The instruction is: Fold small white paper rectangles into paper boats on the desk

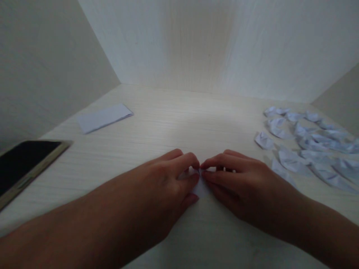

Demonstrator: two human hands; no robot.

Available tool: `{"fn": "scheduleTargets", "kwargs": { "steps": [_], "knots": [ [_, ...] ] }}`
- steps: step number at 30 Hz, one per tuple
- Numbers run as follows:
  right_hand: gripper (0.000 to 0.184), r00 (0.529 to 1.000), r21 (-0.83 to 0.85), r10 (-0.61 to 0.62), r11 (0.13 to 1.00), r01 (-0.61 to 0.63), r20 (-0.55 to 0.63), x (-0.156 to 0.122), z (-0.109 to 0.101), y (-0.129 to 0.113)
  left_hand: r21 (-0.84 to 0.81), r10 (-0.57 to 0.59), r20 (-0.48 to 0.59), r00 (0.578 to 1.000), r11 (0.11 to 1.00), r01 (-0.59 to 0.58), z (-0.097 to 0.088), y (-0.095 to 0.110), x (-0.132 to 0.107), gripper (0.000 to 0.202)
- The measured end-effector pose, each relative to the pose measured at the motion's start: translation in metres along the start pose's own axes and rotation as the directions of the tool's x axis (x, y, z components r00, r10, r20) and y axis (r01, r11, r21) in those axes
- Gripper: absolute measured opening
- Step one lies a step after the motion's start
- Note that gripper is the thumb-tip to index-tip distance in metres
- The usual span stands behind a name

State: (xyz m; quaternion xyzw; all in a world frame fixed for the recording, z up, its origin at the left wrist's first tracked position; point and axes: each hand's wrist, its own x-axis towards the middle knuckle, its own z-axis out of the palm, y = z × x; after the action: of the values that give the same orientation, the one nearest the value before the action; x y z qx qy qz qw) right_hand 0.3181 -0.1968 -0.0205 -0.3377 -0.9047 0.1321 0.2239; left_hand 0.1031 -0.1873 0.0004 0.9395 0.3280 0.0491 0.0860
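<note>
A small piece of white paper (199,188) lies at the middle front of the table, mostly covered by fingers. My left hand (171,179) pinches it from the left, thumb and fingertips pressed together. From the right, my right hand (238,183) pinches the same paper, and the fingertips of both hands nearly meet at its upper edge. How the paper is folded cannot be made out under the fingers.
Several small folded white paper pieces (293,160) lie spread over the right side. A folded stack of white paper (106,117) rests at the back left. A dark-screened phone or tablet (26,164) lies at the left edge. Pale walls (199,48) enclose the table.
</note>
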Motion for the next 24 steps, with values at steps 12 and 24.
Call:
{"fn": "scheduleTargets", "kwargs": {
  "steps": [12,24],
  "knots": [
    [0.017,1.000,-0.045,-0.017,0.999,0.018,0.021,0.0015,0.0019,0.0007,0.151,0.054,0.081,0.995,0.986,-0.066,-0.0025,0.0028,0.0018,0.033],
    [0.016,1.000,-0.093,-0.001,0.996,0.004,0.032,-0.0014,0.0038,0.0005,0.141,0.076,0.015,0.997,0.987,-0.077,0.0030,0.0003,-0.0031,0.032]
  ]
}}
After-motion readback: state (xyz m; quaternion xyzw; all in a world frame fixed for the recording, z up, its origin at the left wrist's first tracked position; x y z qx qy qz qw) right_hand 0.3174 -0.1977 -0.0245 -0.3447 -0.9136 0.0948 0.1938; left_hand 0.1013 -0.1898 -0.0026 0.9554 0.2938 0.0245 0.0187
